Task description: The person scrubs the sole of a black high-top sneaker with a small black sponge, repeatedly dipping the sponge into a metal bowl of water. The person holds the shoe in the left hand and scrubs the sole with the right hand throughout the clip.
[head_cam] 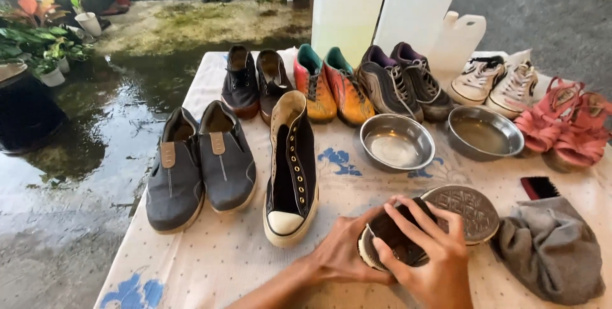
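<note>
Black and worn, a high-top shoe [440, 220] lies on its side low in the middle of the frame, and we can see its patterned sole on the right end. Our left hand [344, 255] wraps around the toe end and grips it. Our right hand [427, 255] is closed over the top of the same shoe, fingers [408, 220] curled down onto it. We cannot tell if anything small is tucked under those fingers.

Just to the left stands the matching black high-top [292, 169], upright, with a white toe cap and gold eyelets. Further left sits a pair of grey slip-on shoes [199, 165].

A grey cloth [551, 251] lies bunched at the lower right, and a brush with a red handle [539, 186] peeks out just above it. Two shiny metal bowls [396, 142] sit above our hands, side by side.

Along the top of the white flowered tablecloth [210, 258] we see a row of shoes: dark ones, orange ones [331, 86], purple ones, white ones, and pink sandals [561, 124] at the far right. Big white plastic jugs [347, 9] stand behind them. Wet ground fills the left side.
</note>
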